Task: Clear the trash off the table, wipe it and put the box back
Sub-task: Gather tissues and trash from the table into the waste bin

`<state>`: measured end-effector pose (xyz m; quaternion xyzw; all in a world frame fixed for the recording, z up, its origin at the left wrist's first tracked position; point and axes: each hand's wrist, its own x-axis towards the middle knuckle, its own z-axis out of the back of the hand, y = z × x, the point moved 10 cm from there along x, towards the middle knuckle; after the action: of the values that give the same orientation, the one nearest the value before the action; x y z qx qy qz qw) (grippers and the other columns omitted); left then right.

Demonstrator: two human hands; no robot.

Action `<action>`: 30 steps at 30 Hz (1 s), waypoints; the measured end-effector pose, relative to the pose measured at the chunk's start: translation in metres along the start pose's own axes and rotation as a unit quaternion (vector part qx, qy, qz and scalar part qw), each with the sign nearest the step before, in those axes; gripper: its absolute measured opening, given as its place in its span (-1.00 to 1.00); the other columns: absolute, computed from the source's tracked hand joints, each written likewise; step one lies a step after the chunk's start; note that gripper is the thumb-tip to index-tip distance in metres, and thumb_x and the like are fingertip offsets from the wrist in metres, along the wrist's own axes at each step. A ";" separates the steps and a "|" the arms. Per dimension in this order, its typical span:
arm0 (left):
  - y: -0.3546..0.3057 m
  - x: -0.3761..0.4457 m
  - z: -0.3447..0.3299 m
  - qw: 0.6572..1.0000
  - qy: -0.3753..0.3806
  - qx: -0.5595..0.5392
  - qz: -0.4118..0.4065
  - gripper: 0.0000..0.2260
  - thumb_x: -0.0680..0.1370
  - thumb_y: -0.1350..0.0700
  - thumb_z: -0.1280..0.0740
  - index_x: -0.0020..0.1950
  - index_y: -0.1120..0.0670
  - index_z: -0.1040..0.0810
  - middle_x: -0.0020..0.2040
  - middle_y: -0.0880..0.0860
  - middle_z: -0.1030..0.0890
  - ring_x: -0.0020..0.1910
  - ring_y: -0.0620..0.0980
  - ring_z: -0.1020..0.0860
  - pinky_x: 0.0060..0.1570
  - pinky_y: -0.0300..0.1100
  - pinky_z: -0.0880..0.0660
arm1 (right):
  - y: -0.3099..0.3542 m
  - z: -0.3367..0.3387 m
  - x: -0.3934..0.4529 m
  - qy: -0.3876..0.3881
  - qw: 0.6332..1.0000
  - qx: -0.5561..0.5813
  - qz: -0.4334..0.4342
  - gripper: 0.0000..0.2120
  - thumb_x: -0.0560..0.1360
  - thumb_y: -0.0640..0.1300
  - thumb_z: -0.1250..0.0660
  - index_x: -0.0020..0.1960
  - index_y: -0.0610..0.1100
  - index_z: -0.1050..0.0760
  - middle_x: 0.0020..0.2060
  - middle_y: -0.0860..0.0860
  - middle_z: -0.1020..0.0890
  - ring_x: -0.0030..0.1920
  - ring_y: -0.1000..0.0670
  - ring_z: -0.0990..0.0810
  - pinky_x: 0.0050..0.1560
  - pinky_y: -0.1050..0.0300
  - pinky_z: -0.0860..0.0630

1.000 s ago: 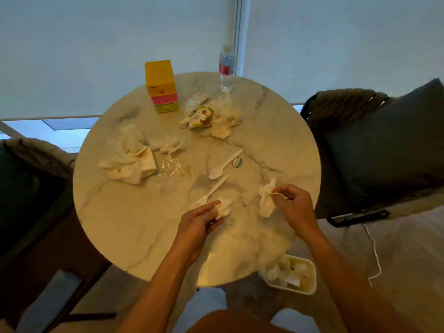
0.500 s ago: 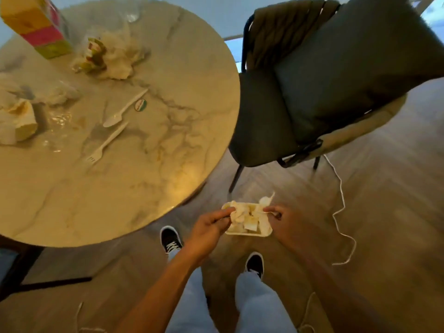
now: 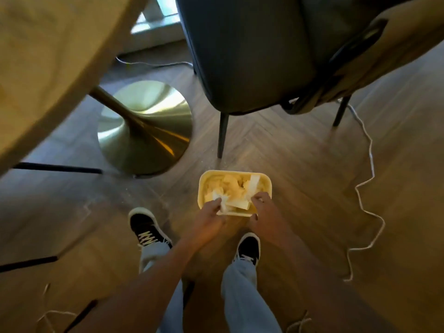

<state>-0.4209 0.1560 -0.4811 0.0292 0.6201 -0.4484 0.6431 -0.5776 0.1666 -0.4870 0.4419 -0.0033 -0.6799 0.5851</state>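
Note:
A small white rectangular bin stands on the wood floor in front of my feet, filled with crumpled white tissues. My left hand is at the bin's near left corner, pinching a crumpled tissue just inside the rim. At the near right corner, my right hand has its fingers curled over a white tissue strip that sticks up inside the bin. Only the edge of the marble table top shows at the upper left; the things on it are out of view.
The table's brass pedestal base sits left of the bin. A dark padded chair on thin black legs stands just behind the bin. A white cord snakes over the floor at the right. My two dark shoes flank my hands.
Both hands carried tissues off the table and down to the floor bin. My view swung from the table top to the floor, and the hands now reach inside the bin's rim.

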 end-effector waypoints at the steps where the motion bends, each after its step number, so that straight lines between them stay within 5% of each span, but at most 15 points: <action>1: 0.005 0.015 -0.004 1.000 -0.002 0.020 -0.011 -0.46 0.54 0.20 -0.31 0.49 0.05 -0.24 0.38 -0.02 -0.34 0.28 -0.07 -0.40 0.32 -0.05 -0.38 | -0.003 -0.011 0.011 0.006 1.000 -0.006 0.009 -0.58 0.51 -0.20 -0.22 0.35 -0.24 -0.37 0.31 -0.02 -0.29 -0.01 0.03 -0.48 -0.05 0.24 -0.43; 5: 0.024 0.058 -0.016 0.990 -0.017 0.134 -0.034 -0.39 0.56 0.15 -0.27 0.55 0.06 -0.07 0.52 0.03 -0.12 0.41 0.00 -0.28 0.40 -0.03 -0.29 | -0.011 -0.046 0.055 0.014 0.998 -0.042 0.041 -0.57 0.49 -0.22 -0.24 0.34 -0.25 -0.34 0.33 -0.06 -0.27 0.16 -0.02 -0.42 0.13 0.17 -0.44; 10: 0.030 0.092 -0.022 0.960 -0.033 0.268 -0.078 -0.39 0.63 0.07 -0.14 0.57 0.10 0.12 0.58 0.05 0.13 0.53 0.05 -0.05 0.49 -0.03 -0.08 | -0.033 -0.085 0.096 0.066 0.988 -0.142 0.017 -0.48 0.52 -0.01 -0.29 0.41 -0.17 -0.31 0.51 -0.05 -0.12 0.53 -0.12 0.01 0.48 -0.08 -0.04; 13: 0.035 0.113 -0.025 0.932 -0.019 0.355 -0.075 -0.45 0.65 -0.04 -0.06 0.57 0.09 0.06 0.58 0.07 0.13 0.55 0.03 0.11 0.50 0.04 0.12 | -0.038 -0.088 0.095 0.083 0.986 -0.143 0.008 -0.57 0.54 -0.06 -0.23 0.40 -0.09 -0.36 0.53 -0.02 -0.13 0.55 -0.13 0.07 0.51 -0.15 0.06; 16: 0.037 0.120 -0.030 0.926 0.020 0.371 -0.064 -0.52 0.65 -0.08 -0.05 0.54 0.05 -0.14 0.58 0.06 0.11 0.55 0.07 0.14 0.48 0.08 0.10 | -0.028 -0.070 0.079 0.032 0.995 -0.089 0.022 -0.55 0.54 -0.16 -0.20 0.43 -0.04 -0.34 0.50 0.00 -0.23 0.54 -0.10 0.00 0.51 -0.11 0.05; 23: 0.028 0.066 -0.006 0.964 -0.010 0.261 -0.056 -0.62 0.62 -0.07 -0.17 0.42 -0.02 -0.39 0.57 0.02 -0.10 0.52 0.05 -0.14 0.45 0.02 -0.14 | -0.004 -0.023 0.032 -0.056 0.997 0.049 -0.010 -0.57 0.50 -0.24 -0.23 0.36 -0.12 -0.44 0.37 -0.06 -0.45 0.48 -0.08 -0.21 0.48 -0.07 -0.18; 27: 0.017 0.012 0.020 0.972 -0.061 0.216 -0.068 -0.70 0.60 -0.11 -0.20 0.31 -0.11 -0.48 0.34 -0.03 -0.48 0.22 -0.08 -0.48 0.18 -0.14 -0.42 | 0.032 0.011 0.003 -0.061 0.996 0.070 -0.014 -0.63 0.52 -0.22 -0.24 0.32 -0.13 -0.48 0.29 -0.05 -0.50 0.38 -0.08 -0.37 0.38 0.02 -0.31; 30: 0.003 -0.030 0.036 0.977 -0.076 0.184 -0.081 -0.75 0.58 -0.10 -0.22 0.24 -0.15 -0.50 0.17 -0.06 -0.58 0.06 -0.16 -0.54 0.09 -0.14 -0.51 | 0.063 0.037 -0.017 -0.064 0.995 0.075 -0.023 -0.65 0.55 -0.16 -0.25 0.33 -0.08 -0.47 0.30 -0.04 -0.49 0.24 -0.05 -0.49 0.28 0.08 -0.39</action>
<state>-0.3868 0.1524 -0.4499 0.0624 0.4768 -0.6064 0.6333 -0.5514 0.1417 -0.4215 0.4404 -0.0816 -0.7181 0.5327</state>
